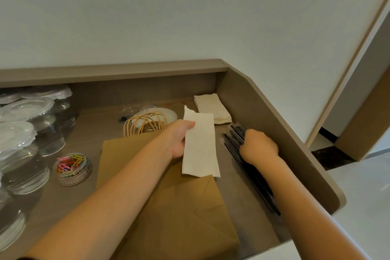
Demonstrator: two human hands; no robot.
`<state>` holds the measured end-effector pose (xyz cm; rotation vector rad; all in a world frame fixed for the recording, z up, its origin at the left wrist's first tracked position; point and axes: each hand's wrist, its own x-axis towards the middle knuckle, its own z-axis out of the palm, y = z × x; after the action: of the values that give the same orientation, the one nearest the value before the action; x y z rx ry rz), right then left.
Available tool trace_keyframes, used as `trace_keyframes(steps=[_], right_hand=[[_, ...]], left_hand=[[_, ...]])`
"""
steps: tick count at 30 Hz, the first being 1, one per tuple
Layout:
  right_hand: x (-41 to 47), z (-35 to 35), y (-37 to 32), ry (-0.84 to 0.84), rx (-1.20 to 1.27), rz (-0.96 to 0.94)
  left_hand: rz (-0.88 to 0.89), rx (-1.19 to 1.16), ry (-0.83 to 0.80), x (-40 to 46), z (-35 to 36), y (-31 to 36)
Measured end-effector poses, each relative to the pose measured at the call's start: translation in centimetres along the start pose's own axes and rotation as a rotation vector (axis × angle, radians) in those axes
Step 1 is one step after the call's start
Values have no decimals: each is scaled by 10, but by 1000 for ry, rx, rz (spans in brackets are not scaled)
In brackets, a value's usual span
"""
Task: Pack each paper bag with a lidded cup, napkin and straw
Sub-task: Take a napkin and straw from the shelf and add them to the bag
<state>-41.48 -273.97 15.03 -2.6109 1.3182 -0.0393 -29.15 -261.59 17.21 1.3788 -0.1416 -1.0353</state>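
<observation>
My left hand (179,139) pinches a folded white napkin (200,145) and holds it above a stack of flat brown paper bags (185,213) with twine handles (145,124). My right hand (260,146) is curled over a bundle of black straws in clear wrappers (251,173) lying along the right side of the counter; its fingertips are hidden. A pile of napkins (213,110) sits at the back right. Clear lidded cups (31,133) stand at the left. A lid (160,114) lies behind the bag handles.
A round clear tub of coloured paper clips (72,169) sits left of the bags. The brown counter (88,129) has a raised back ledge and a raised right wall (274,124). A white wall rises behind.
</observation>
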Motion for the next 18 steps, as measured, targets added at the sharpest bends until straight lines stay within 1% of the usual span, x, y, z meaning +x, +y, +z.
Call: trace_keyframes(steps=[2,4,5,7,9,11,14,16,18], right_hand=[[-3,-9,-3,93,125,-45],[-8,-22,-10,204,332,-119],[-10,-29,-15,222,442,-158],[-12,-41,-28,172,641,-239],[-12,-46,-41,93,777,-292],[-13,-46,-51,27,849,-319],[-13,-47,-60,-37,951,-372],[-15,-49,-66,-30,953,-411],[-21,-50,-74,-15,962,-472]], left_hand=[[7,2,-6,-2,0,-1],[20,-3,-9,-4,1,-1],[30,-16,-16,-5,2,-2],[59,-56,-41,-10,5,-3],[107,-65,-66,-15,8,-2],[171,-46,-100,-26,10,-1],[336,89,-145,-45,8,2],[452,141,-109,-55,6,1],[540,154,-23,-64,1,-1]])
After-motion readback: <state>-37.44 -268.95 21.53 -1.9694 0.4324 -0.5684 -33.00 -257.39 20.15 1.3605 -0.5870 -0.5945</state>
